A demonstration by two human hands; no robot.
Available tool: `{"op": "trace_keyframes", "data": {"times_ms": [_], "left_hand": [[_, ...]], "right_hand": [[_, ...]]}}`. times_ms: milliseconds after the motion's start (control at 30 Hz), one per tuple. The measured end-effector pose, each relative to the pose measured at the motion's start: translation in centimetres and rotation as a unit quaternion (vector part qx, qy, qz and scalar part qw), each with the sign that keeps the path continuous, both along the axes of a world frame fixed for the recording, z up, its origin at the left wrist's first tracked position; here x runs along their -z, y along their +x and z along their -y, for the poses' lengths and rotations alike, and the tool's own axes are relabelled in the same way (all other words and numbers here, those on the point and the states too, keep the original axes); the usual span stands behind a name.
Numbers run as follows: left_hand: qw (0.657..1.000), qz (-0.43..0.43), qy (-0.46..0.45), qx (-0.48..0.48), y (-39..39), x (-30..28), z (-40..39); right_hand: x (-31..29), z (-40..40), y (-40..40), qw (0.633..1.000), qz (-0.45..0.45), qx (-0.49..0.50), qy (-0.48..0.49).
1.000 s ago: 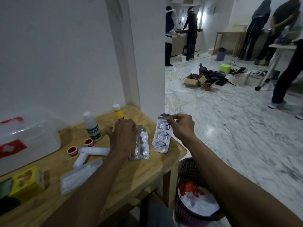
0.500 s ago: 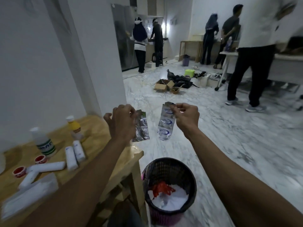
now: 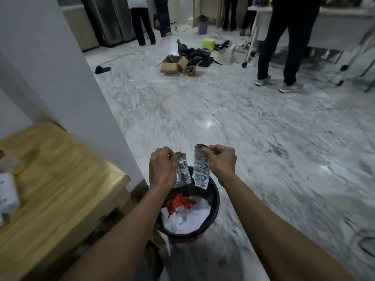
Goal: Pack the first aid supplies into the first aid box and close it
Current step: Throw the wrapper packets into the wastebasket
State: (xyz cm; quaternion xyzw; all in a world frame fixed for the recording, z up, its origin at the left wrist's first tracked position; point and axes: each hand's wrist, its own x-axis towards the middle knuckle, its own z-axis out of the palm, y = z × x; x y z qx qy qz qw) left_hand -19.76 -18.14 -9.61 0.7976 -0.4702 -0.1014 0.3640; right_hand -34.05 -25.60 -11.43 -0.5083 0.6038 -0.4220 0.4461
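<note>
My left hand [image 3: 162, 166] pinches a silver foil pill strip [image 3: 182, 173] by its top edge. My right hand [image 3: 221, 159] pinches a white and blue blister strip [image 3: 200, 171] the same way. Both strips hang side by side over a black waste bin [image 3: 213, 207] on the floor. The first aid box is out of view. A white packet [image 3: 7, 191] and a blurred yellow item [image 3: 19, 169] lie at the left edge of the wooden table [image 3: 60, 179].
The bin holds white paper and a red scrap [image 3: 178, 201]. A white pillar [image 3: 60, 67] stands behind the table. Cardboard boxes [image 3: 174, 64] and bags lie on the marble floor. A person's legs [image 3: 284, 47] stand at the right, several people further back.
Both hands have carried the two strips off the table to the right and down over the waste bin. The view has swung away from the table and the box.
</note>
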Motion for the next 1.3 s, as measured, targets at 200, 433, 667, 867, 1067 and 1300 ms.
{"op": "trace_keyframes", "data": {"times_ms": [200, 433, 667, 867, 1067, 1300], "left_hand": [[0.996, -0.016, 0.084, -0.019, 0.4, 6.3, 0.8], [0.991, -0.029, 0.13, -0.005, 1.6, 10.1, 1.6], [0.99, -0.052, 0.131, 0.021, 2.9, 11.2, 1.9], [0.988, -0.056, 0.146, 0.015, 3.4, 10.3, 1.3], [0.988, -0.058, 0.141, 0.014, 2.5, 6.7, -0.1], [0.996, -0.045, 0.075, 0.027, 0.8, 0.9, -2.8]], "right_hand": [[6.5, -0.3, 0.6, 0.997, -0.04, -0.012, 0.07], [11.0, -0.1, 2.6, 0.988, -0.079, -0.06, 0.115], [12.0, 0.2, 3.8, 0.986, -0.101, -0.083, 0.108], [11.4, -0.2, 4.0, 0.985, -0.099, -0.081, 0.116], [7.4, -1.2, 3.4, 0.989, -0.082, -0.082, 0.095], [0.5, -3.7, 1.8, 0.996, -0.025, -0.072, 0.055]]}}
